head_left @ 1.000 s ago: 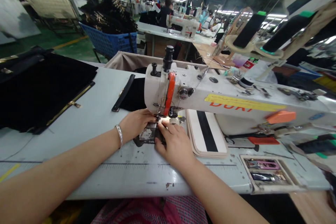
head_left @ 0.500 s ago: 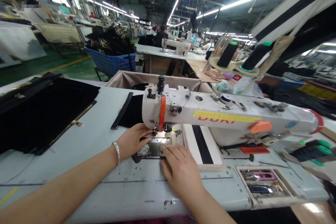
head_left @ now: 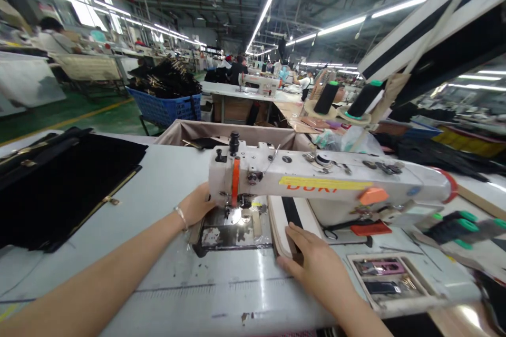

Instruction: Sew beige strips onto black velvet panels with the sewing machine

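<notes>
My left hand (head_left: 196, 205), with a silver bangle at the wrist, reaches to the left side of the white sewing machine (head_left: 328, 179). Its fingertips go behind the machine head, so what they touch is hidden. Beneath the needle, the metal plate (head_left: 231, 231) shows bare. My right hand (head_left: 316, 260) rests at the near end of a stack of white panels with a black stripe (head_left: 279, 216), under the machine arm. Its fingers are stretched over the top panel, and the thumb lies at the stack's near left edge.
Black fabric pieces with gold fittings (head_left: 75, 179) lie at the left. Behind the machine stands a fabric-lined bin (head_left: 237, 129) with a black piece inside. A tool tray (head_left: 389, 281) is set at the right, near thread cones (head_left: 454, 229). A full blue basket (head_left: 164, 105) stands farther back.
My right hand has moved right from the needle plate onto the striped stack. The black strip-edged piece left of the machine is gone from the tabletop. My left hand has shifted slightly left.
</notes>
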Demonstrator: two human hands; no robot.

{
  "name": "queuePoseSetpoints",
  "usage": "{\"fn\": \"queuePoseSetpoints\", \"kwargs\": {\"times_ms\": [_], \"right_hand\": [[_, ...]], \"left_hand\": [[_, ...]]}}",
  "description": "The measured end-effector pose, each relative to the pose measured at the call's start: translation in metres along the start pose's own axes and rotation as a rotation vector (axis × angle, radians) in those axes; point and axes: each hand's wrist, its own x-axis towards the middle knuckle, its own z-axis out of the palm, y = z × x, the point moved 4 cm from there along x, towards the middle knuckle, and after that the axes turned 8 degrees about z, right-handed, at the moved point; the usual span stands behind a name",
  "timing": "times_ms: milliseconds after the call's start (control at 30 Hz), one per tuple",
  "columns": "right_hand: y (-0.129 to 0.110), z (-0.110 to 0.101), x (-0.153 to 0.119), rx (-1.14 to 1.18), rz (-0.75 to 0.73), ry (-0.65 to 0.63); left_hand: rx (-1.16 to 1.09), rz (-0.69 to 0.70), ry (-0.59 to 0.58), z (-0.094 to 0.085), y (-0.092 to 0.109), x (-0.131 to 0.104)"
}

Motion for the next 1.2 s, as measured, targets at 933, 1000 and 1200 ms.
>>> {"fn": "queuePoseSetpoints", "kwargs": {"times_ms": [933, 1000, 1200], "right_hand": [[-0.029, -0.012, 0.009, -0.259, 0.125, 0.073], [-0.031, -0.012, 0.010, -0.272, 0.120, 0.067], [-0.041, -0.012, 0.010, -0.303, 0.101, 0.049]], "left_hand": [[-0.052, -0.002, -0.080, -0.003, 0.016, -0.088], [-0.047, 0.004, -0.078, -0.003, 0.016, -0.088], [-0.058, 0.004, -0.065, -0.003, 0.016, -0.088]]}}
